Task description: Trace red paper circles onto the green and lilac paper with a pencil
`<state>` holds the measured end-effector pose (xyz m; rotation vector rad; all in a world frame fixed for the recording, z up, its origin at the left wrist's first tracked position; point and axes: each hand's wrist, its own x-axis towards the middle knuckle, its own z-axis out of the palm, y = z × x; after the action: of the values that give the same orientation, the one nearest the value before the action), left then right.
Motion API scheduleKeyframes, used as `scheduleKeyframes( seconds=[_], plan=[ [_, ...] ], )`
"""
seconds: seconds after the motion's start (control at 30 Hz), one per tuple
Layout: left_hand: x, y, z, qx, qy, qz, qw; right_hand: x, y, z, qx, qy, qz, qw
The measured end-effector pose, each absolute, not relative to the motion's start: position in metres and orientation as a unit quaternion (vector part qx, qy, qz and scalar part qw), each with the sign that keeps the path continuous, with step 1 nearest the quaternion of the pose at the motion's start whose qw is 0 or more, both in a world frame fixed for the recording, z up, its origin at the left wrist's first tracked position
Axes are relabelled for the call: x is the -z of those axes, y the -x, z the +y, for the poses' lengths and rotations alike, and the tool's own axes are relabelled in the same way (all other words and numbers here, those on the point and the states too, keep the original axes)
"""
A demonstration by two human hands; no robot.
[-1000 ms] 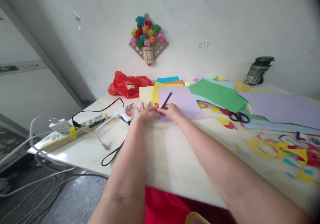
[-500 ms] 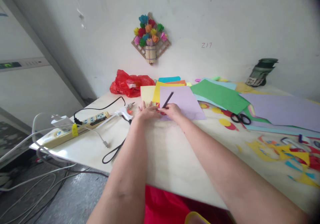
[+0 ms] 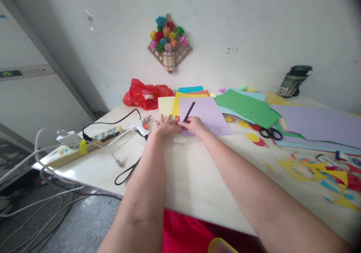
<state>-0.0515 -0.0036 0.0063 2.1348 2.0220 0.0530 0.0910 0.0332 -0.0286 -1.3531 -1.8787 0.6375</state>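
Observation:
My right hand [image 3: 194, 125] is closed around a dark pen [image 3: 189, 111], which leans up to the right with its tip low, over the near left part of a lilac sheet [image 3: 205, 110]. Faint curved outlines show on the sheet's near right part. My left hand [image 3: 166, 127] lies flat with fingers spread, touching the near left corner of the papers. Under and between the hands is a small red and yellow piece [image 3: 177, 119], partly hidden. A pale yellow sheet [image 3: 165, 105] and a yellow sheet [image 3: 177, 101] lie beside and behind the lilac one.
Left are a white glue gun [image 3: 139, 127], a power strip [image 3: 104, 135] and loose cables. A red plastic bag [image 3: 146, 95] lies behind. Rightward are green paper [image 3: 248, 108], black scissors [image 3: 270, 133], yellow and red paper circles, yellow scraps [image 3: 299, 170] and a dark bottle [image 3: 295, 81].
The pen's top end has shifted very slightly left. Both hands keep nearly the same places, and the whole view has moved a little.

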Motion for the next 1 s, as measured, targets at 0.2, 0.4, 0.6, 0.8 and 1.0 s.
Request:
scheduleKeyframes(
  seconds=[0.2,0.4,0.6,0.8,1.0],
  plan=[
    [-0.008,0.05,-0.005,-0.017,-0.719,0.688,0.095,0.028,-0.092,0.033,-0.249,0.527,-0.728,0.362],
    [-0.01,0.049,-0.006,-0.02,-0.712,0.695,0.102,0.028,-0.093,0.034,-0.248,0.522,-0.729,0.367],
    [-0.013,0.048,-0.007,-0.021,-0.71,0.693,0.125,0.033,-0.094,0.038,-0.272,0.512,-0.721,0.379],
    [-0.009,0.048,-0.003,-0.047,-0.695,0.706,0.127,0.038,-0.094,0.043,-0.314,0.492,-0.715,0.384],
    [0.01,0.054,0.012,-0.08,-0.689,0.716,0.076,0.033,-0.091,0.039,-0.295,0.502,-0.716,0.386]
  ],
)
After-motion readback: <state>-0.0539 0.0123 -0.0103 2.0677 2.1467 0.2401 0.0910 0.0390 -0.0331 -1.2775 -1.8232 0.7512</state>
